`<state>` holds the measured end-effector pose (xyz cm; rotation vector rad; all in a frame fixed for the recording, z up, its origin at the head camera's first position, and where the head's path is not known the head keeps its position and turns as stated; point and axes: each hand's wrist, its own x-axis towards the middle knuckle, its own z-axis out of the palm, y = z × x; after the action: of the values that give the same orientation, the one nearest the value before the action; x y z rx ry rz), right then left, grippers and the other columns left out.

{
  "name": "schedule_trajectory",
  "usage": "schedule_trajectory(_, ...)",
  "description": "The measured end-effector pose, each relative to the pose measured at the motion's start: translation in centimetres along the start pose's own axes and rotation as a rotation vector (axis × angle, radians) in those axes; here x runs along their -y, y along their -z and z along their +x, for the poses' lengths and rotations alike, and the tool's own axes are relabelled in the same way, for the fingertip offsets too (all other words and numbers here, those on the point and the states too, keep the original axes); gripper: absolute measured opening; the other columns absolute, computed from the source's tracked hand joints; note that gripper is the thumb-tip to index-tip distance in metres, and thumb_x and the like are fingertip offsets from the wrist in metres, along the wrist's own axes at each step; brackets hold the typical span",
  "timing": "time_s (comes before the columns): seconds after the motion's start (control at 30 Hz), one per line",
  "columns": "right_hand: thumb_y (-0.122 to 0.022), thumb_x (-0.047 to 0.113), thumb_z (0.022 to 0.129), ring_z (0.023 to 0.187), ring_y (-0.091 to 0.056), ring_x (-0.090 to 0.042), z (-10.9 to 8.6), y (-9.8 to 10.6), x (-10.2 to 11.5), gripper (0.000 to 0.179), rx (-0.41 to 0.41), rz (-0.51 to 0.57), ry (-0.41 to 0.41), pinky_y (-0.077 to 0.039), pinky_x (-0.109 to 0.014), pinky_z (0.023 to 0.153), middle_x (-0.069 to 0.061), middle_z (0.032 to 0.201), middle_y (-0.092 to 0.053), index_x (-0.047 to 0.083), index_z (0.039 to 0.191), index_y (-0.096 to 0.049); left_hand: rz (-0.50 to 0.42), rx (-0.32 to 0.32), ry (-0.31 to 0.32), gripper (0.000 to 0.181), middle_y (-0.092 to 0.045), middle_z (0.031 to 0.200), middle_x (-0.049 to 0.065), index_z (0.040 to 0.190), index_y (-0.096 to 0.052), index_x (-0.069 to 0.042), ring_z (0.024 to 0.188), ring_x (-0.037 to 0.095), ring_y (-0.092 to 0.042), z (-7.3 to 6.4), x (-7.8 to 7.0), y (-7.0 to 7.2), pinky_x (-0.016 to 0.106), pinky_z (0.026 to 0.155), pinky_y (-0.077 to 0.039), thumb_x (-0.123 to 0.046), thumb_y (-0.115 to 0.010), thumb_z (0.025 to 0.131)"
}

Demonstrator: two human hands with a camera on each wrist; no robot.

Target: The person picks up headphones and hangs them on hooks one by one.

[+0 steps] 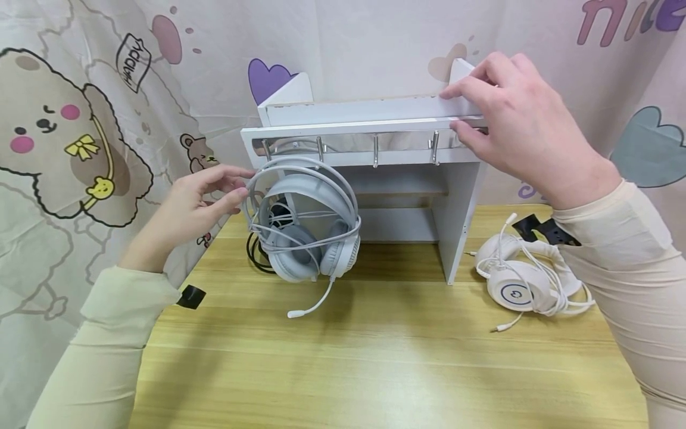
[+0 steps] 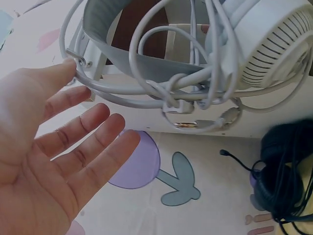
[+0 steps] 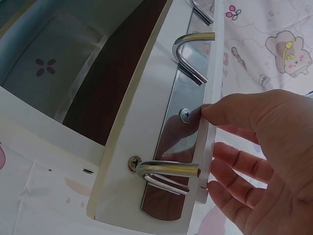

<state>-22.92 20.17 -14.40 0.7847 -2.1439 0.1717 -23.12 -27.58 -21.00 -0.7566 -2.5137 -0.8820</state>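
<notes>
A light grey headset point(image 1: 313, 223) with a mic boom and wrapped cable hangs from the left end of a metal hook strip point(image 1: 351, 143) on a white shelf unit point(image 1: 455, 220). My left hand point(image 1: 200, 199) is beside the headband's left side, fingers spread and mostly straight. In the left wrist view, its thumb tip is right at the headband beside a hook point(image 2: 78, 58), and the palm holds nothing. My right hand point(image 1: 522, 119) grips the top right of the shelf, thumb at the front board's edge point(image 3: 209, 132) and fingers curled behind it.
A white headset point(image 1: 520, 292) with a looped cable lies on the wooden table point(image 1: 386, 357) right of the shelf. A black headset point(image 2: 281, 181) shows in the left wrist view. Black tape pieces point(image 1: 191, 297) lie near both forearms. A printed curtain point(image 1: 375, 47) hangs behind.
</notes>
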Motion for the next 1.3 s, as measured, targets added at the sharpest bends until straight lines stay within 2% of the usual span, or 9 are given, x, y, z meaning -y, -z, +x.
schedule_trajectory(0.1, -0.074, 0.001, 0.094, 0.102, -0.049, -0.046, 0.0, 0.0, 0.0, 0.036, 0.002, 0.000, 0.001, -0.040, -0.053, 0.079, -0.025, 0.117, -0.061, 0.004, 0.129, -0.073, -0.058, -0.001, 0.050, 0.030, -0.074, 0.105, -0.011, 0.137, -0.070, -0.012, 0.089, -0.001, -0.072, -0.3, 0.5, -0.3, 0.017, 0.075, -0.062, -0.015, -0.066, 0.107)
schedule_trajectory(0.2, -0.074, 0.001, 0.094, 0.101, -0.049, -0.047, 0.0, 0.0, 0.0, 0.036, 0.001, -0.002, 0.003, -0.039, -0.054, 0.080, -0.026, 0.117, -0.061, 0.004, 0.129, -0.073, -0.096, -0.006, 0.082, 0.029, -0.072, 0.103, -0.014, 0.137, -0.068, -0.007, 0.091, -0.001, -0.073, -0.6, 0.9, -0.6, 0.021, 0.076, -0.064, -0.016, -0.063, 0.109)
schedule_trajectory(0.37, -0.074, 0.001, 0.094, 0.103, -0.049, -0.047, 0.0, -0.1, 0.0, 0.037, -0.003, -0.006, -0.002, -0.041, -0.055, 0.081, -0.026, 0.119, -0.061, 0.004, 0.130, -0.073, -0.153, 0.002, 0.129, 0.033, -0.071, 0.108, -0.013, 0.139, -0.065, -0.003, 0.099, -0.001, -0.072, -1.2, 2.0, -1.2, 0.026, 0.079, -0.066, -0.021, -0.057, 0.112)
schedule_trajectory(0.53, -0.075, 0.002, 0.094, 0.102, -0.049, -0.047, 0.0, -0.1, 0.0, 0.037, 0.000, -0.012, -0.001, -0.041, -0.055, 0.081, -0.026, 0.119, -0.061, 0.003, 0.131, -0.072, -0.195, 0.009, 0.133, 0.037, -0.071, 0.112, -0.017, 0.142, -0.061, 0.002, 0.102, -0.001, -0.070, -1.9, 3.2, -1.8, 0.025, 0.080, -0.065, -0.022, -0.054, 0.114)
schedule_trajectory(0.77, -0.074, 0.001, 0.094, 0.103, -0.049, -0.047, 0.0, -0.1, 0.0, 0.038, -0.001, -0.009, -0.002, -0.041, -0.055, 0.081, -0.026, 0.119, -0.061, 0.004, 0.132, -0.072, -0.244, -0.012, 0.191, 0.035, -0.068, 0.109, -0.015, 0.141, -0.060, 0.004, 0.098, 0.002, -0.070, -2.8, 4.9, -3.4, 0.024, 0.079, -0.065, -0.017, -0.058, 0.112)
schedule_trajectory(0.9, -0.074, 0.001, 0.094, 0.103, -0.049, -0.047, 0.0, 0.0, 0.0, 0.038, 0.001, -0.012, -0.004, -0.042, -0.055, 0.081, -0.026, 0.119, -0.061, 0.004, 0.132, -0.072, -0.249, -0.022, 0.239, 0.035, -0.066, 0.110, -0.009, 0.140, -0.059, 0.006, 0.095, 0.001, -0.069, -3.2, 6.1, -4.5, 0.026, 0.078, -0.066, -0.014, -0.058, 0.111)
schedule_trajectory(1.2, -0.074, 0.003, 0.096, 0.104, -0.049, -0.047, -0.1, 0.0, 0.1, 0.037, 0.007, -0.019, -0.012, -0.044, -0.057, 0.082, -0.026, 0.119, -0.060, 0.004, 0.133, -0.072, -0.269, -0.024, 0.409, 0.040, -0.060, 0.122, 0.019, 0.146, -0.054, 0.004, 0.095, 0.005, -0.064, -3.5, 9.6, -7.1, 0.028, 0.080, -0.066, -0.013, -0.057, 0.111)
schedule_trajectory(1.3, -0.074, 0.003, 0.096, 0.103, -0.049, -0.047, 0.0, -0.1, 0.1, 0.037, 0.003, -0.019, -0.007, -0.043, -0.057, 0.082, -0.026, 0.119, -0.060, 0.003, 0.133, -0.072, -0.261, -0.014, 0.475, 0.044, -0.057, 0.125, 0.021, 0.149, -0.051, 0.003, 0.096, 0.008, -0.063, -3.7, 10.5, -7.8, 0.029, 0.082, -0.066, -0.018, -0.057, 0.111)
